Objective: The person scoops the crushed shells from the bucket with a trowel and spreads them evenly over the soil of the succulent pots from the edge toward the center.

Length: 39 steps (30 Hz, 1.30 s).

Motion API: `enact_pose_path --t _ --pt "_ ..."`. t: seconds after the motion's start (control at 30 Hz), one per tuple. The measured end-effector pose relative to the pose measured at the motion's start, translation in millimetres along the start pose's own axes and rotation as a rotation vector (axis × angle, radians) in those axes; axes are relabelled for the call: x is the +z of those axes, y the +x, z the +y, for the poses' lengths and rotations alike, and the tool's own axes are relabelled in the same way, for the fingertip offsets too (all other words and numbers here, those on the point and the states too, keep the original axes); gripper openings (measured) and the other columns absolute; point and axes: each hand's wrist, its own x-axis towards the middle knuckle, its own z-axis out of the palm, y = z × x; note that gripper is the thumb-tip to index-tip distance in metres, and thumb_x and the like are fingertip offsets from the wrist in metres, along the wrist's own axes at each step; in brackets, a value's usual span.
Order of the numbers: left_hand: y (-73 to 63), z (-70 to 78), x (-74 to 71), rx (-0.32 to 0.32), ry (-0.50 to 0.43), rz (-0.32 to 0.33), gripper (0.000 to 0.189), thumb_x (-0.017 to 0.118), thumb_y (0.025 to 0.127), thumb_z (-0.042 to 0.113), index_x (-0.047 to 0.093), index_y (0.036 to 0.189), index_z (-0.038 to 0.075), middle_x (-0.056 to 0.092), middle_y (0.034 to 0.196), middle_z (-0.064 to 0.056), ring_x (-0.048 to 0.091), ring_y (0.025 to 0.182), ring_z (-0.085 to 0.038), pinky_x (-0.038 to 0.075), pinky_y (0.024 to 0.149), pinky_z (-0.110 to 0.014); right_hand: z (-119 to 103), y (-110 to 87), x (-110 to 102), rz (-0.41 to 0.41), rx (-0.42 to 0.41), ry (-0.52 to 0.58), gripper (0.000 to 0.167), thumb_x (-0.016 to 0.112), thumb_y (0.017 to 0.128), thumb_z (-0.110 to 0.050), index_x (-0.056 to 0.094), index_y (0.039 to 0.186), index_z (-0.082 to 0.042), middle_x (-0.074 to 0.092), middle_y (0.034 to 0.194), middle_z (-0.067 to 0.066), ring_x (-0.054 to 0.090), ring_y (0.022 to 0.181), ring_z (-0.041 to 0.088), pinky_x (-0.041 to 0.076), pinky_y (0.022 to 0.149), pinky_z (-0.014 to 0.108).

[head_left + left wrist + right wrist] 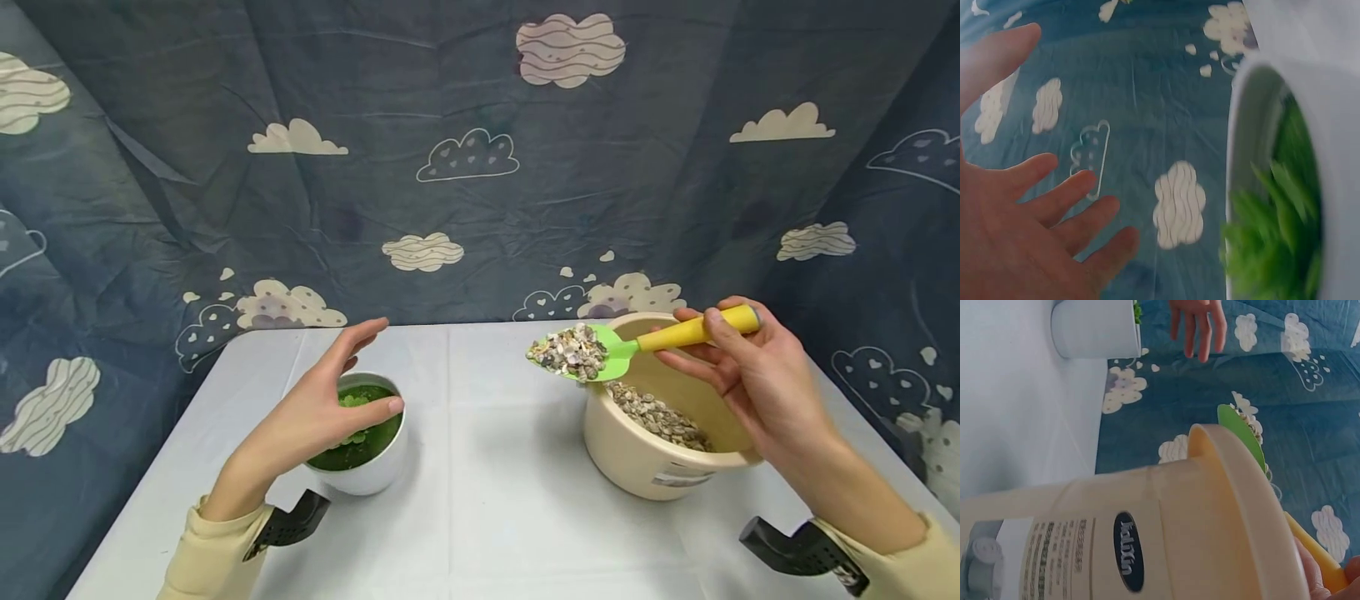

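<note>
Head view: behind and above left hand [318, 417] and right hand [761, 375], facing forward, down; farthest off. Left wrist view: along left hand, turned sideways, white pot [1254, 131] close. Right wrist view: beside right hand, turned sideways, beige tub [1188, 515] closest, left hand beyond. Shared, head and right wrist: white pot, beige tub, left hand.

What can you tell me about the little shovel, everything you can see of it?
The little shovel has a bright green blade and a straight yellow handle with a greyish end; both look like plastic. The blade, heaped with mixed pale and dark grit, points left in the head view, at the near-level shovel's slightly lower end, by the cream bucket's edge. The right grip pinches the handle. Whether blade and bucket touch is unclear.
</note>
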Motion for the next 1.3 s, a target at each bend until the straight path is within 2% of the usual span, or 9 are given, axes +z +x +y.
enact_pose_path --t 0.3,0.47,0.6,0.73,0.83,1.0,1.3 --pt "-22.5 -23.5 -22.8 -0.070 0.038 0.062 0.088 0.078 0.084 0.038 0.023 0.152 0.044 0.021 0.159 0.004 0.017 0.146 -0.028 0.021 0.108 -0.064 3 1.0 12 -0.007 0.005 -0.038 0.026 0.055 0.098 -0.003 0.039 0.118 -0.002 0.065 0.116 0.018 0.067 0.104 0.034 0.054 0.077 0.047" --pt "-32.0 -41.0 -27.3 -0.091 0.022 0.083 0.093 0.080 0.083 0.035 0.021 0.155 0.037 0.021 0.160 0.003 0.017 0.146 -0.029 0.021 0.111 -0.058 6 1.8 20 -0.042 -0.008 0.017 0.024 0.054 0.098 -0.001 0.038 0.117 -0.001 0.065 0.115 0.021 0.066 0.104 0.037 0.053 0.078 0.048" --pt "-36.7 -58.3 -25.8 -0.095 -0.013 0.050 0.098 0.082 0.082 0.032 0.019 0.156 0.030 0.017 0.161 0.000 0.014 0.147 -0.031 0.021 0.112 -0.057 11 0.3 25 -0.069 0.001 0.051 0.024 0.052 0.099 0.000 0.037 0.118 0.000 0.064 0.115 0.022 0.066 0.104 0.039 0.053 0.079 0.048" --pt "-40.7 -73.3 -23.1 -0.091 -0.083 -0.015 0.105 0.084 0.079 0.022 0.015 0.158 0.021 0.015 0.160 -0.014 0.013 0.145 -0.041 0.021 0.109 -0.063 15 -1.2 31 -0.049 0.031 -0.011 0.031 0.055 0.099 -0.005 0.034 0.120 -0.001 0.064 0.116 0.019 0.066 0.104 0.035 0.053 0.079 0.046" --pt "-42.9 -83.1 -21.3 -0.093 -0.141 -0.053 0.108 0.085 0.076 0.017 0.013 0.158 0.017 0.018 0.157 -0.020 0.018 0.141 -0.046 0.023 0.106 -0.065 19 -1.3 36 -0.043 0.045 -0.032 0.032 0.056 0.099 -0.007 0.033 0.121 -0.002 0.063 0.117 0.018 0.066 0.105 0.035 0.053 0.080 0.046" --pt "-42.9 -95.3 -17.4 -0.108 -0.191 -0.074 0.112 0.086 0.073 0.014 0.013 0.158 0.016 0.023 0.154 -0.019 0.026 0.137 -0.042 0.022 0.105 -0.063 25 0.0 46 -0.057 0.067 -0.002 0.031 0.056 0.099 -0.006 0.033 0.120 -0.002 0.060 0.118 0.019 0.064 0.110 0.035 0.052 0.081 0.048" --pt "-39.9 -108.4 -14.9 -0.094 -0.262 -0.099 0.116 0.085 0.071 0.010 0.010 0.159 0.017 0.026 0.154 -0.019 0.025 0.137 -0.040 0.015 0.107 -0.064 36 2.3 61 -0.106 0.070 0.005 0.027 0.056 0.099 -0.006 0.033 0.114 -0.001 0.059 0.119 0.021 0.062 0.109 0.041 0.052 0.081 0.047"
